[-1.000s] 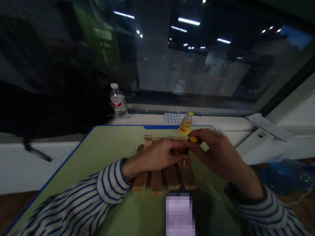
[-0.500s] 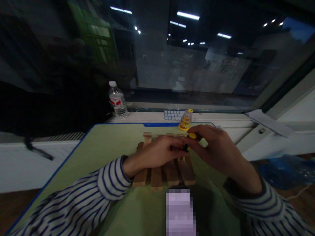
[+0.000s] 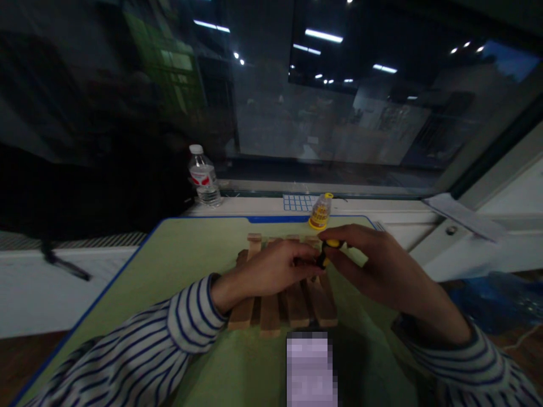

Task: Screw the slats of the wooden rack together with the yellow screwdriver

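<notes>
The fingers of your right hand [image 3: 377,263] pinch the small yellow-and-black tool [image 3: 334,243] over the far right part of the slatted wooden piece [image 3: 299,308], which lies on the green desk [image 3: 199,249]. Your left hand [image 3: 275,267] reaches across the wood, fingers curled at the tool's dark lower end, though you cannot tell whether they grip it. A yellow-capped bottle [image 3: 320,213] stands just beyond.

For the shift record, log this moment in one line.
right hand: grips yellow-and-black tool | left hand: over wooden slats, close to tool | green tabletop: yellow-trimmed container near far edge
</notes>
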A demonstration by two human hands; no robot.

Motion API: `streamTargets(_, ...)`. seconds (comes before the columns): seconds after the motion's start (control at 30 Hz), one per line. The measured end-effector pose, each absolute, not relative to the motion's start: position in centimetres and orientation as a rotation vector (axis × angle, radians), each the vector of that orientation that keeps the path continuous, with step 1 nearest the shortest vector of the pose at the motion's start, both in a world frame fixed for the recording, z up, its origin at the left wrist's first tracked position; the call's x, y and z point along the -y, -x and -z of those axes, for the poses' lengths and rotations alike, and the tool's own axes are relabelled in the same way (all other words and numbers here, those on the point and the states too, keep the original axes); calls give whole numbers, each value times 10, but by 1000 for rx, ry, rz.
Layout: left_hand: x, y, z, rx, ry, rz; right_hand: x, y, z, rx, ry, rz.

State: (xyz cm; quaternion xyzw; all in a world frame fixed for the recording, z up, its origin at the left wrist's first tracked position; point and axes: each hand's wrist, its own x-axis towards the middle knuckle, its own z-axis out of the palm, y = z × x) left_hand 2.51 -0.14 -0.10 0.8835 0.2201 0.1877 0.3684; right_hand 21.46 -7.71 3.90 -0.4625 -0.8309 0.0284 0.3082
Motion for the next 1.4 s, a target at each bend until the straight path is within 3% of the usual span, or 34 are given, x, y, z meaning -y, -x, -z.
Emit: streamTargets(1.4,4,-27,3,-549,-2220,-498,74,-218,-37,2163,1383,11)
